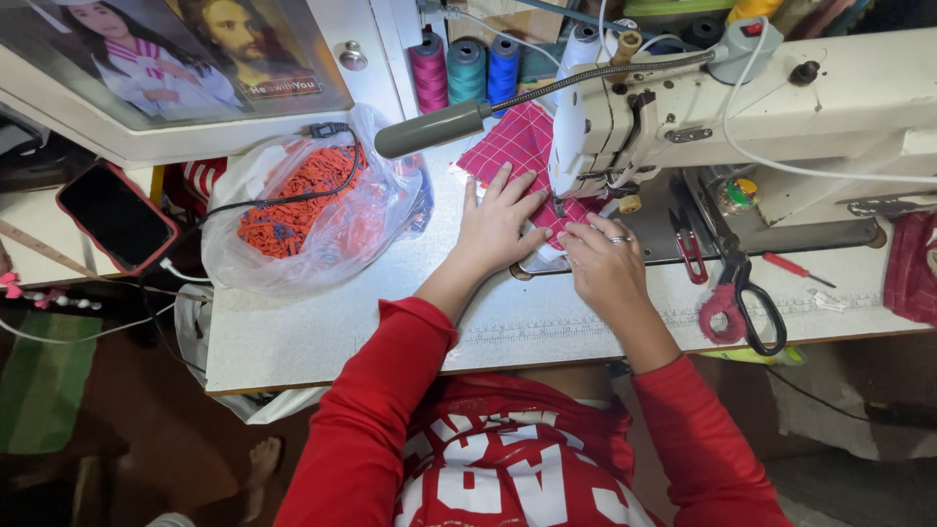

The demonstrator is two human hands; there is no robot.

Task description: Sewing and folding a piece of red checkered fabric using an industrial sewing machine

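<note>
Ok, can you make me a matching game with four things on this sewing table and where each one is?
Things:
1. scissors
2. plastic bag
3. phone
4. checked cloth

Places:
A. under the left hand
B. far left, past the table edge
C. right of the right hand
D. left part of the table

Pairs: 1-C, 2-D, 3-B, 4-A

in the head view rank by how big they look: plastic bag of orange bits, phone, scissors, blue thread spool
1. plastic bag
2. phone and scissors: look alike, not ranked
3. blue thread spool
</note>
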